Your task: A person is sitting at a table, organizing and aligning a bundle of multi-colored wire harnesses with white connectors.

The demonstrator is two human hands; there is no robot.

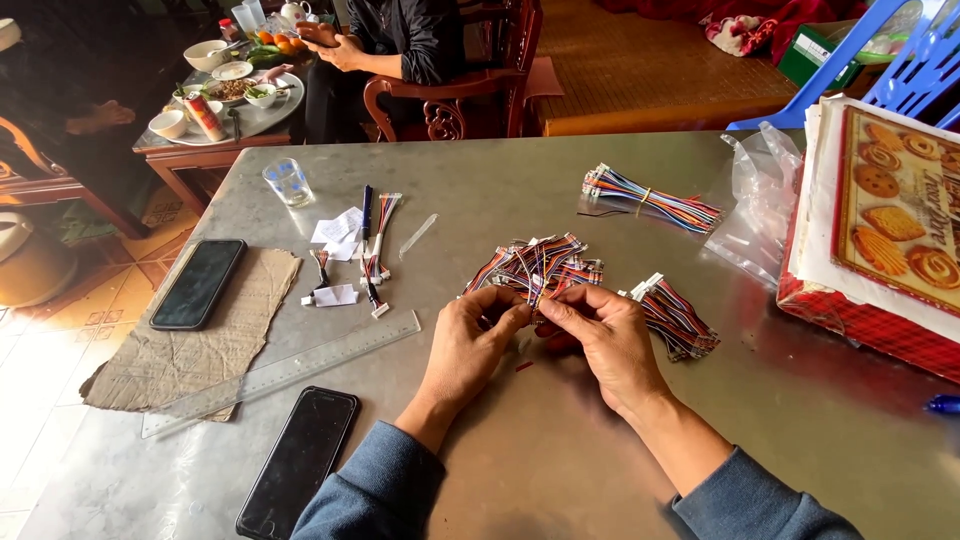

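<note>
Both hands pinched on wire bundle.
Left hand (470, 345) and right hand (600, 335) are closed on a multicoloured short ribbon-wire bundle (535, 268), held just above the grey metal surface (560, 440), mid-table.

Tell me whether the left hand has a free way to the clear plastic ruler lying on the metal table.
Probably yes: the left hand pinches multicoloured wires, but bare metal table separates it from the clear plastic ruler, nothing between.
</note>
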